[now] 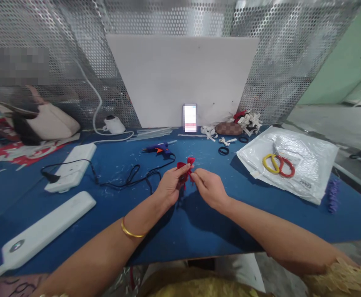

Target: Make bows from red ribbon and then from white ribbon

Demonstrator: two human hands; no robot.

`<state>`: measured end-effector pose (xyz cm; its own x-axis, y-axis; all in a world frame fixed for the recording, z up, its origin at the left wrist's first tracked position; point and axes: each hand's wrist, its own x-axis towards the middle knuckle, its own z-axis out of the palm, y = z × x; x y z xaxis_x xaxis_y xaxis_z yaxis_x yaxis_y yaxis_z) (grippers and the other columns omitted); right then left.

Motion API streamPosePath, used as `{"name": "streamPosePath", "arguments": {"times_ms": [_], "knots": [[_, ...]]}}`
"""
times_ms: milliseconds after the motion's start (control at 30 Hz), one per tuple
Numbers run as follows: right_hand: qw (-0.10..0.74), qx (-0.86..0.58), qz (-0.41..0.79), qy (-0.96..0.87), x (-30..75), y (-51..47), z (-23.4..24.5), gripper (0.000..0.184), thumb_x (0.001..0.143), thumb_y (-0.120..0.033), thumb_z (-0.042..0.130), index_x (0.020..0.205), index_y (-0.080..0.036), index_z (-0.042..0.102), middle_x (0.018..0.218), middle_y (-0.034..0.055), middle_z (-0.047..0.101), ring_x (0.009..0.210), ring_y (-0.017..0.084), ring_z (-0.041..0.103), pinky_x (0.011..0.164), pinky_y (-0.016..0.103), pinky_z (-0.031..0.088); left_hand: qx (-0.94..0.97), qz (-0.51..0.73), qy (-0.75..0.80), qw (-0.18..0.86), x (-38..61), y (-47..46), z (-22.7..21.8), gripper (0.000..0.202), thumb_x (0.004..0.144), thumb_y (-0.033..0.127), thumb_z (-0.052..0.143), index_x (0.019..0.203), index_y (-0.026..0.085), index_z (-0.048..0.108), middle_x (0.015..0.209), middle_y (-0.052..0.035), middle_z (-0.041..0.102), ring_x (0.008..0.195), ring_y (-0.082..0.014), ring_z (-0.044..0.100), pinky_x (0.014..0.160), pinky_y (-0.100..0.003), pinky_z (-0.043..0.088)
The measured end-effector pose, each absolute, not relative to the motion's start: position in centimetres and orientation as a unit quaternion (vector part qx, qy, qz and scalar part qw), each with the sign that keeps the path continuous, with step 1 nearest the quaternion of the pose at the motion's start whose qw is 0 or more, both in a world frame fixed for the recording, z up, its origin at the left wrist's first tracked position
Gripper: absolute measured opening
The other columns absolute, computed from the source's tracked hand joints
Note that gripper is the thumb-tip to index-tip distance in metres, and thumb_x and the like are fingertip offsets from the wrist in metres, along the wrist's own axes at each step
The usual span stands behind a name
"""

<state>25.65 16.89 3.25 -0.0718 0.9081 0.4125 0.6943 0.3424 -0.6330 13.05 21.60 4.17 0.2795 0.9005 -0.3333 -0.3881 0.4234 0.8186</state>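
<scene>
Both my hands meet over the middle of the blue table, working on a red ribbon bow [191, 160]. My left hand [171, 184] pinches the bow between thumb and fingers, and something dark shows under it. Closed beside it, my right hand [209, 186] has its fingertips pressed together at the bow's right side, on what looks like a red ribbon end; the fingers partly hide it. A blue glue gun [159, 147] with an orange trigger lies beyond my left hand, its black cord curling left across the table.
At left lie a white power strip [71, 167] and a long white device [48, 231]. Yellow-and-red-handled scissors [278, 165] rest on a white plastic mailer [304, 144] at right. Behind are a lit phone [190, 117], black hair ties [223, 150], a white bow [227, 141] and a checked case [229, 128].
</scene>
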Motion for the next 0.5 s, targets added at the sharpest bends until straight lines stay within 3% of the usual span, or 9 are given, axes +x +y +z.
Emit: {"name": "streamPosePath", "arguments": {"times_ms": [100, 200, 367, 500], "knots": [[0.466, -0.533, 0.335, -0.622, 25.54, 17.41, 3.35, 0.029, 0.090, -0.042, 0.042, 0.078, -0.018, 0.053, 0.069, -0.0004, 0.054, 0.065, 0.012, 0.051, 0.062, 0.024, 0.038, 0.332, 0.440, 0.401, 0.731, 12.92, 21.51, 4.33, 0.024, 0.054, 0.026, 0.082, 0.069, 0.012, 0.069, 0.065, -0.0004, 0.065, 0.059, -0.0073, 0.055, 0.057, -0.018, 0.041], [0.470, -0.477, 0.503, -0.546, 25.27, 17.74, 3.21, 0.029, 0.082, -0.045, 0.054, 0.083, -0.017, 0.056, 0.072, -0.0003, 0.057, 0.067, 0.011, 0.055, 0.062, 0.023, 0.044, 0.358, 0.424, 0.393, 0.733, 12.86, 21.39, 4.08, 0.024, 0.057, 0.027, 0.080, 0.070, 0.012, 0.067, 0.064, -0.0008, 0.064, 0.057, -0.0094, 0.056, 0.057, -0.022, 0.042], [0.451, -0.460, 0.605, -0.467, 25.07, 17.61, 3.04, 0.024, 0.075, -0.039, 0.061, 0.075, -0.016, 0.055, 0.061, -0.0023, 0.052, 0.056, 0.011, 0.054, 0.051, 0.023, 0.046, 0.383, 0.390, 0.388, 0.742, 12.70, 21.56, 3.86, 0.025, 0.062, 0.033, 0.077, 0.068, 0.012, 0.063, 0.059, -0.0012, 0.061, 0.048, -0.0105, 0.053, 0.048, -0.023, 0.038], [0.463, -0.418, 0.648, -0.436, 25.18, 17.50, 3.33, 0.022, 0.078, -0.037, 0.055, 0.072, -0.017, 0.051, 0.058, -0.0026, 0.050, 0.052, 0.011, 0.055, 0.049, 0.024, 0.047, 0.374, 0.378, 0.367, 0.763, 12.47, 21.68, 4.27, 0.041, 0.072, 0.054, 0.063, 0.065, 0.013, 0.062, 0.052, -0.0012, 0.056, 0.045, -0.0124, 0.053, 0.050, -0.026, 0.041]]}}
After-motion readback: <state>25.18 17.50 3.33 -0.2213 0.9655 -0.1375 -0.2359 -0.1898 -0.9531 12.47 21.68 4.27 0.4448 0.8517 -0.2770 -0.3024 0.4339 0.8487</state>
